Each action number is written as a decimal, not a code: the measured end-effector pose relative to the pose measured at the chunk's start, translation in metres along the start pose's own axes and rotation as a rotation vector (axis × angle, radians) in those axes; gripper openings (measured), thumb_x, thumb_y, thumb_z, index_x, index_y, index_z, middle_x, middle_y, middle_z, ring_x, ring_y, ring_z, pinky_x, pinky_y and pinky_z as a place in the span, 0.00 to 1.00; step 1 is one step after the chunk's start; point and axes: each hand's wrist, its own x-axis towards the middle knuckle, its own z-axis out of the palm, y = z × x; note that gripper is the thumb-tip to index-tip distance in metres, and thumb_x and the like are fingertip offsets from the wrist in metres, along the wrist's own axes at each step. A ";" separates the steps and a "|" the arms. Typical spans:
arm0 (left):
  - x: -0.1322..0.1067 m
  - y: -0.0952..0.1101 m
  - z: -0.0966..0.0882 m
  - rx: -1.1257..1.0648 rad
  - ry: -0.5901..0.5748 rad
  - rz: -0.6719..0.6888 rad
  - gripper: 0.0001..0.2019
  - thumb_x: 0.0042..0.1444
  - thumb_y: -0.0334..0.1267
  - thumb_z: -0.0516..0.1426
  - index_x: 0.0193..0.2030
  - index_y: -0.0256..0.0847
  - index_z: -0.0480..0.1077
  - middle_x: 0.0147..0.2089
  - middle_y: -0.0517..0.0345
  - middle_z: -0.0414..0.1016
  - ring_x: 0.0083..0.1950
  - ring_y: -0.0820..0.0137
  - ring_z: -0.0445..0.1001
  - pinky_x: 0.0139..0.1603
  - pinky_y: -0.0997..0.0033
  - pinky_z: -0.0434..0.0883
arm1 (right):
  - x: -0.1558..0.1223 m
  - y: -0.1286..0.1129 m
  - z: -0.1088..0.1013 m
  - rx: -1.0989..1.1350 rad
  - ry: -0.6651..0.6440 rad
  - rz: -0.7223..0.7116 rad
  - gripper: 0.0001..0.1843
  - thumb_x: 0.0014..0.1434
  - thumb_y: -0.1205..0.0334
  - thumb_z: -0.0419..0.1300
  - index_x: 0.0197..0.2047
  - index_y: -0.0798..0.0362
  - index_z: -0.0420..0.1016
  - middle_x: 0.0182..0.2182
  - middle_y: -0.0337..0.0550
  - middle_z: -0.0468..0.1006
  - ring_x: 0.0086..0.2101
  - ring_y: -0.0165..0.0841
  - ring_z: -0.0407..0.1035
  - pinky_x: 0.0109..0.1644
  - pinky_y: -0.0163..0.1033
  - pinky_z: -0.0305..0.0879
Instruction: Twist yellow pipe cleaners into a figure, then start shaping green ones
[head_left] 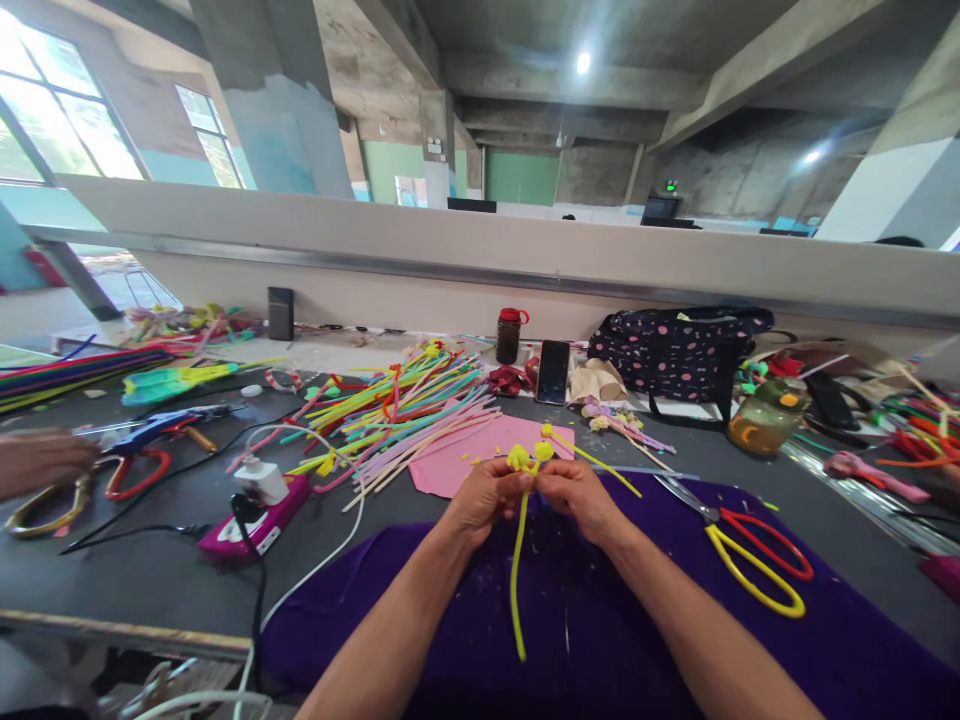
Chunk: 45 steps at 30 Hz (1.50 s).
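Both hands meet over the purple cloth (480, 610), fingers pinched around yellow pipe cleaners. My left hand (487, 495) is closed on a yellow pipe cleaner (517, 590) whose long end hangs down toward me. My right hand (574, 490) is closed close beside it, gripping the same yellow piece near its top. Fuzzy yellow balls (529, 455) stick up just above the fingertips. Another yellow pipe cleaner (596, 463), with a ball at its far end, slants away to the right behind my right hand. The exact twist between the fingers is hidden.
A pink sheet (442, 465) and a heap of coloured pipe cleaners (405, 410) lie beyond my hands. Scissors (750, 550) with red and yellow handles rest at right. A purple power strip (255, 520) and another person's hand (45, 462) are at left.
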 end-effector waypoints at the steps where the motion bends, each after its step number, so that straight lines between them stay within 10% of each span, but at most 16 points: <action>1: 0.000 0.000 0.000 0.008 0.020 0.006 0.14 0.38 0.40 0.64 0.29 0.33 0.71 0.17 0.64 0.62 0.16 0.83 0.55 0.16 0.81 0.51 | -0.001 0.000 0.001 -0.024 0.010 -0.014 0.10 0.46 0.60 0.59 0.19 0.56 0.66 0.11 0.28 0.53 0.14 0.20 0.43 0.17 0.31 0.36; 10: -0.002 0.003 0.002 0.098 0.095 0.099 0.12 0.39 0.40 0.64 0.26 0.33 0.70 0.18 0.63 0.65 0.18 0.82 0.60 0.18 0.81 0.56 | -0.004 0.002 0.012 -0.161 0.196 -0.184 0.11 0.48 0.55 0.60 0.28 0.55 0.71 0.18 0.35 0.67 0.19 0.24 0.59 0.20 0.30 0.51; 32: -0.005 0.002 0.008 0.037 0.119 0.181 0.12 0.41 0.40 0.63 0.31 0.36 0.70 0.24 0.61 0.69 0.23 0.78 0.66 0.21 0.80 0.61 | -0.006 0.003 0.015 -0.216 0.269 -0.246 0.08 0.50 0.58 0.60 0.29 0.54 0.71 0.17 0.33 0.66 0.18 0.24 0.57 0.22 0.30 0.52; 45: -0.003 -0.002 0.008 -0.034 0.090 -0.011 0.11 0.38 0.37 0.64 0.27 0.35 0.68 0.21 0.61 0.70 0.17 0.79 0.65 0.18 0.81 0.58 | -0.001 0.010 0.012 0.384 0.213 0.043 0.13 0.40 0.63 0.67 0.32 0.54 0.74 0.27 0.38 0.75 0.26 0.28 0.67 0.32 0.34 0.62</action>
